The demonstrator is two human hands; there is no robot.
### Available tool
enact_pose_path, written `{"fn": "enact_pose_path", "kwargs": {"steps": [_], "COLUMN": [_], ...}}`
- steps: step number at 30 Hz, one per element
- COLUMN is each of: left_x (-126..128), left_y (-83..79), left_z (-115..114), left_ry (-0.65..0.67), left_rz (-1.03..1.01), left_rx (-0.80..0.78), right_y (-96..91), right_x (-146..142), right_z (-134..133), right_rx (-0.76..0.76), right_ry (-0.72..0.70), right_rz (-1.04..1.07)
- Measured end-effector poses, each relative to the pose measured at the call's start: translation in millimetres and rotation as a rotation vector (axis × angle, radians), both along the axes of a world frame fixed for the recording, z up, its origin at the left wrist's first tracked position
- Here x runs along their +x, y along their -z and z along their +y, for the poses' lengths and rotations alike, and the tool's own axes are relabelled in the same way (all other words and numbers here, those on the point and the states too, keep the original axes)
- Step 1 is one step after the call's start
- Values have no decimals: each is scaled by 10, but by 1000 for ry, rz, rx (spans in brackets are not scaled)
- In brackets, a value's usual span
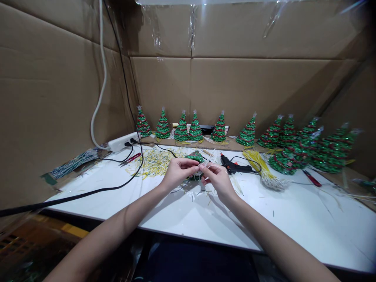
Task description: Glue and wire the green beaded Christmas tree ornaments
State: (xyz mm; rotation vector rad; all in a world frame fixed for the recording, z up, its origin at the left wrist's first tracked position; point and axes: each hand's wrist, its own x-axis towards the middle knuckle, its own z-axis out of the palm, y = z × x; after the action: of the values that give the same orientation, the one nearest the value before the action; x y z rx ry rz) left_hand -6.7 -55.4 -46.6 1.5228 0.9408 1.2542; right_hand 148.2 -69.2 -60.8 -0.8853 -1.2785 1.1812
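Over the middle of the white table, my left hand (179, 172) and my right hand (217, 178) meet with fingertips pinched together. Between them are thin white wires (210, 157), some fanning out above my right fingers. A small green Christmas tree (195, 156) shows just behind and below the fingers, partly covered by them. It appears to lie tilted, with its wires toward my hands. The exact grip at the fingertips is too small to make out. A black hot glue gun (235, 164) lies just right of my right hand.
Several finished-looking trees (219, 127) line the cardboard wall, with more clustered at right. Yellow and white wire clippings (157, 161) cover the table's left. A wire bundle (266, 170), red-handled cutters (311, 178) and a power strip (122, 142) lie around. A black cable (96, 191) crosses the left side.
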Motion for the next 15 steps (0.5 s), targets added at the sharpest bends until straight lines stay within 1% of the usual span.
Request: {"fn": "enact_pose_path", "kwargs": {"steps": [6, 11, 15], "left_x": [-6, -17, -16], "left_y": [22, 22, 14], "left_z": [25, 18, 1], "left_ry": [66, 49, 69], "left_rz": [-33, -19, -43], "left_rx": [-42, -76, -111], "right_y": [3, 11, 32], "right_x": [10, 33, 46], "right_z": [5, 7, 21], "right_rx": [1, 41, 89], "right_ry": [15, 21, 12], "right_rz": [-39, -63, -72]}}
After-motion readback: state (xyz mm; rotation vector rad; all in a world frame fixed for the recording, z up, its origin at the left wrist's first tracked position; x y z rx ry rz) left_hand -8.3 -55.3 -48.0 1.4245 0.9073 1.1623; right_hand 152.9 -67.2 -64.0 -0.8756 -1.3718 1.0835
